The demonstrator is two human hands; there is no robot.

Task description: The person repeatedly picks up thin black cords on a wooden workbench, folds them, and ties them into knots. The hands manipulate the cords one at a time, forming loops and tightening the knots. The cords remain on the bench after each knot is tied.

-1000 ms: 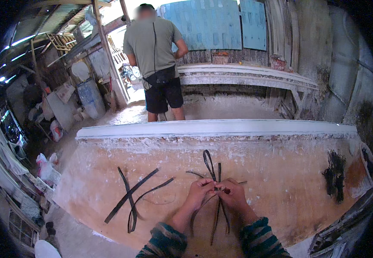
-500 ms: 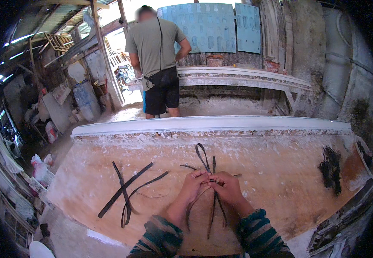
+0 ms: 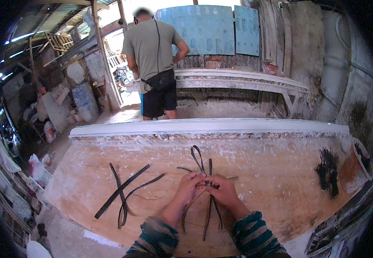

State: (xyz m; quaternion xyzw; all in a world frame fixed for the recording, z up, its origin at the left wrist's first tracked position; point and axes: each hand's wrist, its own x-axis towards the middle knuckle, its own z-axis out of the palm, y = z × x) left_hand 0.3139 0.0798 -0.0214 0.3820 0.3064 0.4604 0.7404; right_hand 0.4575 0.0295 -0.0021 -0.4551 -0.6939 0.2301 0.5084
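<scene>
My left hand [image 3: 190,187] and my right hand [image 3: 221,189] meet over the middle of the wooden table, fingertips pinched together on a bundle of thin black strips [image 3: 207,217]. One strip bends into a loop beyond my fingers, and several loose tails hang toward me. Where the strips cross, my fingers hide them, so I cannot tell whether they are knotted. To the left, separate black strips [image 3: 122,192] lie crossed on the tabletop, one wider and flat, another curved.
A long white moulding [image 3: 212,126] runs along the table's far edge [image 3: 173,141]. At right, a dark fibrous clump [image 3: 328,172] lies beside a tilted brownish bucket [image 3: 353,172]. A person [image 3: 156,51] stands facing away at a white bench [image 3: 238,79]. Plastic bags [image 3: 39,168] sit at left.
The view has shifted slightly. Both hands remain pinched on the strips, with small finger movements. The person at the back has leaned a little to the left.
</scene>
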